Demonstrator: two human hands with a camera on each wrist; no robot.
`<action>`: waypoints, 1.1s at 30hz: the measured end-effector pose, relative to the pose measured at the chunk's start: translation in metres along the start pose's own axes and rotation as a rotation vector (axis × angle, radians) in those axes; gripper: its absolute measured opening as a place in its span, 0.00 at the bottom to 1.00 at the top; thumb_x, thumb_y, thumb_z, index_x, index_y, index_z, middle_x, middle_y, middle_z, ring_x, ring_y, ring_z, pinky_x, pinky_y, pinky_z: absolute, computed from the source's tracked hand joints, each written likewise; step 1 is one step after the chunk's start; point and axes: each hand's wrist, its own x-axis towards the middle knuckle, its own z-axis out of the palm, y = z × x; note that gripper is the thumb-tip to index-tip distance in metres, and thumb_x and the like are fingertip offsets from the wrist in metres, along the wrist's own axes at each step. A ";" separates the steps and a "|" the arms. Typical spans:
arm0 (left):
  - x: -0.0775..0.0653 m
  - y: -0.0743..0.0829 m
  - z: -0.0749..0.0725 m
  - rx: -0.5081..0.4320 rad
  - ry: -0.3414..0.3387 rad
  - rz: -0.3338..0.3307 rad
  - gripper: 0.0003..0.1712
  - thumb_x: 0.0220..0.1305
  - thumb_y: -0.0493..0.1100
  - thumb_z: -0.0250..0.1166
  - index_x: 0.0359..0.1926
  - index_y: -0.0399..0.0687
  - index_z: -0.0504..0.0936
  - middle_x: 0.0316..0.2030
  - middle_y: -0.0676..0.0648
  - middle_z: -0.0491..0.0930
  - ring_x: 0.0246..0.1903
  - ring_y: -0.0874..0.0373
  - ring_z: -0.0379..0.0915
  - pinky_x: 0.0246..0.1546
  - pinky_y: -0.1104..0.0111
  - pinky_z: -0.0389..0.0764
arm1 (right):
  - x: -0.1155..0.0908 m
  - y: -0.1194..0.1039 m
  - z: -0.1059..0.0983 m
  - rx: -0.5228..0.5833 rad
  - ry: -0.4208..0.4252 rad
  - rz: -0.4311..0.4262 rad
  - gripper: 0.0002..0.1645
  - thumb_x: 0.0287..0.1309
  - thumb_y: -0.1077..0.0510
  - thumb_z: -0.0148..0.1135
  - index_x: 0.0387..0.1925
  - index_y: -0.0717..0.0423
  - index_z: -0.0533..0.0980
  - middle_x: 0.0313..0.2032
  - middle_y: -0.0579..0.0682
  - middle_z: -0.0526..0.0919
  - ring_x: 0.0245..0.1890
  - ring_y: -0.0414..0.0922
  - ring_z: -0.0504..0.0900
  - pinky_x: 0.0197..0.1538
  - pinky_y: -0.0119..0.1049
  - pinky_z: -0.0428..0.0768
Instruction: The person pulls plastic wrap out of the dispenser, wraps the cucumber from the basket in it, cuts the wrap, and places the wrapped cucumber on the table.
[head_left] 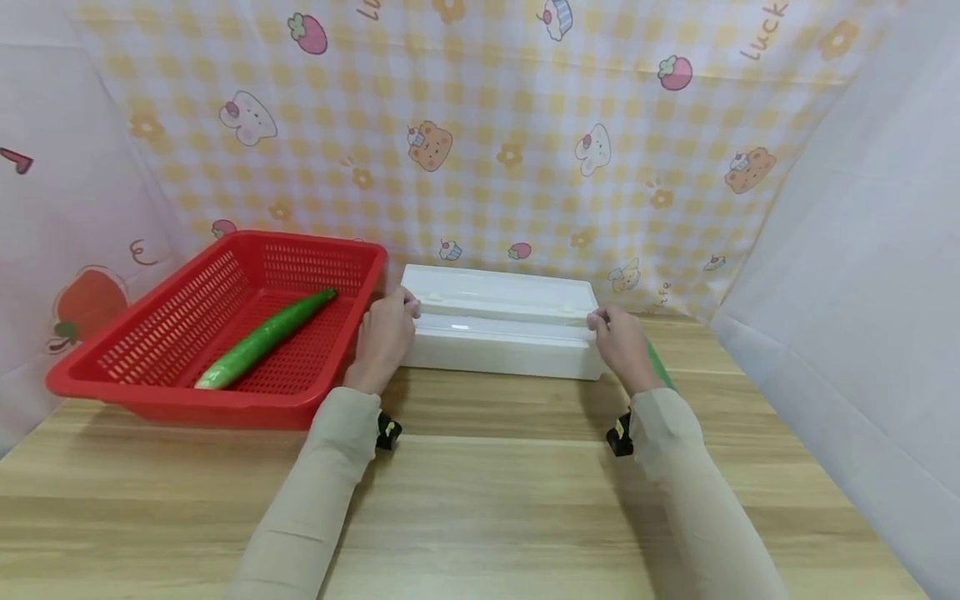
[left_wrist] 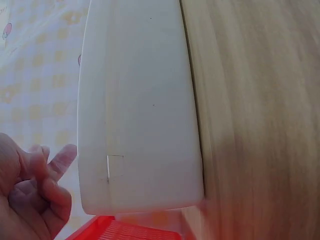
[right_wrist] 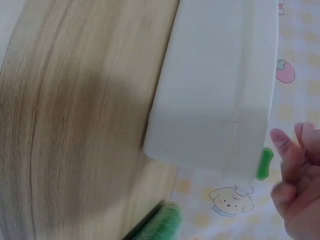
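A long white cling film box stands at the back of the table with its lid tipped back. Clear film shines faintly along the opening. My left hand is at the box's left end, fingers bent in a pinch by the lid's front edge. Opposite it, my right hand pinches in the same way at the right end. The film between the fingers hardly shows. A small green piece sticks out at the right end of the box. Near my right wrist lies a green cucumber, mostly hidden.
To the left stands a red plastic basket with another long green cucumber inside. The wooden table extends in front of the box. A checked cloth hangs right behind it, and a white sheet hangs at the right.
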 end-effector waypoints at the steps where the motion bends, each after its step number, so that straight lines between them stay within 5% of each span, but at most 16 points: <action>1: 0.000 0.001 0.000 -0.012 0.000 0.000 0.09 0.70 0.44 0.50 0.40 0.44 0.73 0.31 0.44 0.78 0.26 0.51 0.71 0.29 0.64 0.73 | 0.000 0.000 -0.001 0.020 -0.002 0.008 0.18 0.70 0.54 0.44 0.45 0.65 0.72 0.42 0.61 0.80 0.35 0.52 0.79 0.38 0.42 0.76; 12: 0.000 0.002 -0.003 -0.142 0.048 -0.005 0.09 0.70 0.42 0.49 0.42 0.41 0.72 0.33 0.42 0.79 0.31 0.53 0.78 0.38 0.62 0.80 | 0.007 0.000 -0.003 0.256 0.007 -0.003 0.16 0.69 0.59 0.44 0.45 0.70 0.70 0.37 0.64 0.80 0.34 0.53 0.83 0.40 0.41 0.82; 33: 0.033 0.035 -0.042 -0.139 -0.047 -0.094 0.12 0.70 0.42 0.49 0.45 0.40 0.75 0.36 0.41 0.80 0.36 0.51 0.77 0.42 0.60 0.77 | 0.018 -0.016 -0.040 0.166 0.030 -0.068 0.17 0.69 0.59 0.43 0.44 0.71 0.70 0.35 0.65 0.80 0.33 0.56 0.83 0.35 0.33 0.82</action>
